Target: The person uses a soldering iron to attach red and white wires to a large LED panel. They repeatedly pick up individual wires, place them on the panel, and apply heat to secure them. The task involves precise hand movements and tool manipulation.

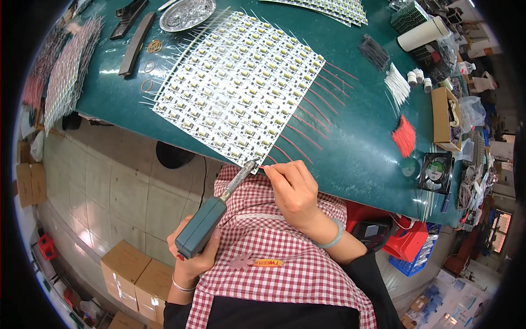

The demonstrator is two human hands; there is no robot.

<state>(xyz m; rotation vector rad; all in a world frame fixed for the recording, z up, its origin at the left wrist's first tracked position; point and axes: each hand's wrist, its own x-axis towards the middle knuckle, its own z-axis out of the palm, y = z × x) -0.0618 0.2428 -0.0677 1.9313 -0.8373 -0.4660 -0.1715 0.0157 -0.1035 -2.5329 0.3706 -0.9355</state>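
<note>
My left hand (196,248) is wrapped round the dark green handle of a soldering gun (204,226). The gun's metal tip reaches the near corner of a large white circuit board panel (235,88) covered with rows of small yellow components. Between thumb and fingers, my right hand (294,192) pinches a thin red wire (264,166) at that same corner, beside the tip. Several other red wires (304,135) stick out from the panel's right edge. Whether the tip touches the wire is too small to tell.
On the green table (350,159) lie bundles of red wires (404,137), white wires (396,85) and black wires (374,52). A small fan (436,172) and a cardboard box (445,118) stand at the right. A metal dish (187,13) sits at the back. Cartons (126,268) are on the floor.
</note>
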